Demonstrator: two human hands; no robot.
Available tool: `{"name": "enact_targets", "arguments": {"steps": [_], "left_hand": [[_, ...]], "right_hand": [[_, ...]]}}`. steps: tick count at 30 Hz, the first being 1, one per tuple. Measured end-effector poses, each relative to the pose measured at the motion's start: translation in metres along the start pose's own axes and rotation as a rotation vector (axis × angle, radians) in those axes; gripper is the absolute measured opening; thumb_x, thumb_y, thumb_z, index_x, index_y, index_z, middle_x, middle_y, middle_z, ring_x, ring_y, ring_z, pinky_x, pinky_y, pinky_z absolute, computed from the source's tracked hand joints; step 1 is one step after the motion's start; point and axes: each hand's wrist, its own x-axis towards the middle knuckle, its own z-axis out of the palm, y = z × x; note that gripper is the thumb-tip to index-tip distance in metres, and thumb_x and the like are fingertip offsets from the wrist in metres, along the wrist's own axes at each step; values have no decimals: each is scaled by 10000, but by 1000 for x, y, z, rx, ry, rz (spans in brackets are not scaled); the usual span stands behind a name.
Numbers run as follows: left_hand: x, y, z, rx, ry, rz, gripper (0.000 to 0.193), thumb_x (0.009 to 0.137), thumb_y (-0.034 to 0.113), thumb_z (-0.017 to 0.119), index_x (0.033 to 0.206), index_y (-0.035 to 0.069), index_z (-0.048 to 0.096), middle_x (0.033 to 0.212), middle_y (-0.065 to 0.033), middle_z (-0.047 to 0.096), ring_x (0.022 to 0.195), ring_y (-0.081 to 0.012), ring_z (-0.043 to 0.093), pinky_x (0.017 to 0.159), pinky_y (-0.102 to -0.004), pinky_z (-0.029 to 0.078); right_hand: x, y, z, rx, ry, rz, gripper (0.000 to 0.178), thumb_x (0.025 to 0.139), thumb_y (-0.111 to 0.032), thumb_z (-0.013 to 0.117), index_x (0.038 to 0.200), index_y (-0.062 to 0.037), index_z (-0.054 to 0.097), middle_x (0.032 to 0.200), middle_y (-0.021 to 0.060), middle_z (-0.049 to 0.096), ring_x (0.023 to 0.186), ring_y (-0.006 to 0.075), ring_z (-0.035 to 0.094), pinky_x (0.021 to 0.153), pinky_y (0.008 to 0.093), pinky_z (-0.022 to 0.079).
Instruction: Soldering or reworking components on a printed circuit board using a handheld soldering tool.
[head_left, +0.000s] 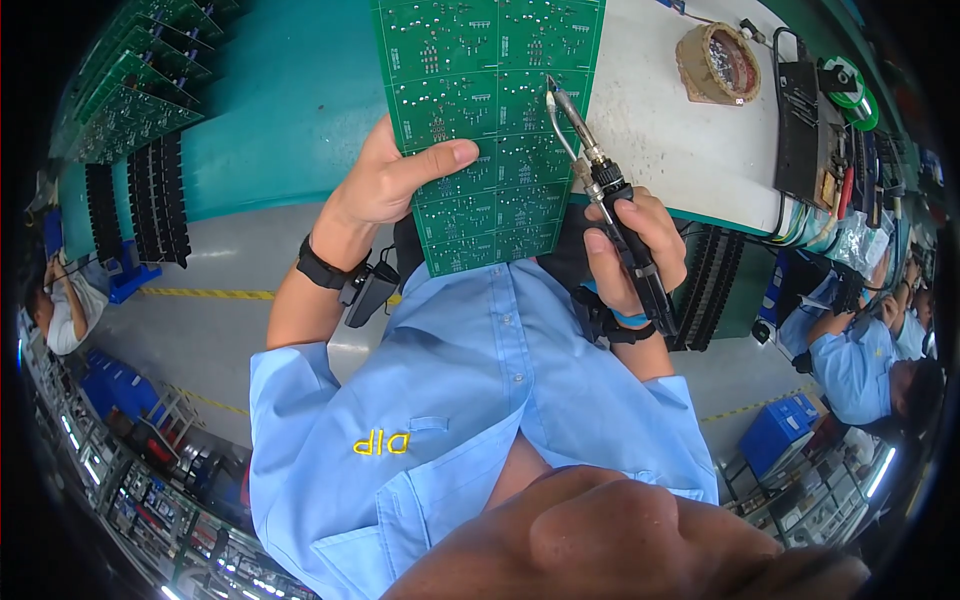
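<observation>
My left hand (385,180) is closed on the left edge of a long green circuit board panel (470,205), with the thumb lying flat on its face and the other fingers hidden behind it. The panel reaches from the top of the view down to my shirt front and is divided into several repeating sections. In my right hand (645,245), a black-handled soldering iron (582,130) is gripped, with a thin curved feed tube (560,125) running alongside. Both tips meet at the panel's upper right part; whether they touch it I cannot tell.
Several green boards (130,95) stand in black slotted racks (158,205) at the left of the teal mat (290,110). On the right are a round brown pot (722,65), a green solder spool (850,92) and hand tools. Other people (860,365) sit at both sides.
</observation>
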Motion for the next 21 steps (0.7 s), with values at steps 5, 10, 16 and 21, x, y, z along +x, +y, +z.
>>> {"name": "enact_targets", "arguments": {"steps": [5, 10, 16, 21], "left_hand": [[0, -1, -2, 16, 11, 8, 361, 924, 3, 651, 1280, -9, 592, 1184, -97, 676, 1042, -171, 643, 898, -314, 519], [0, -2, -2, 20, 8, 16, 363, 923, 1, 651, 1281, -7, 590, 1185, -93, 672, 1040, -166, 639, 891, -311, 519], [0, -3, -2, 12, 14, 12, 363, 922, 0, 652, 1280, -5, 590, 1187, -92, 671, 1040, -163, 636, 887, -307, 518], [-1, -3, -3, 10, 19, 13, 370, 922, -2, 651, 1286, -5, 585, 1187, -94, 671, 1041, -165, 639, 889, -306, 519]], "right_hand": [[0, 1, 1, 5, 6, -8, 437, 806, 22, 723, 1217, 2, 576, 894, 190, 685, 757, 258, 652, 682, 356, 517], [-1, 0, 0, 16, 3, 14, 437, 815, 6, 729, 1224, -3, 573, 895, 190, 686, 761, 258, 652, 683, 354, 517], [-4, 0, 0, 27, 4, 17, 439, 823, -4, 731, 1232, -5, 571, 899, 189, 687, 765, 259, 652, 688, 354, 519], [-6, 1, 1, 28, 5, 26, 442, 826, -4, 729, 1238, -4, 570, 899, 191, 687, 767, 259, 651, 689, 355, 519]]}}
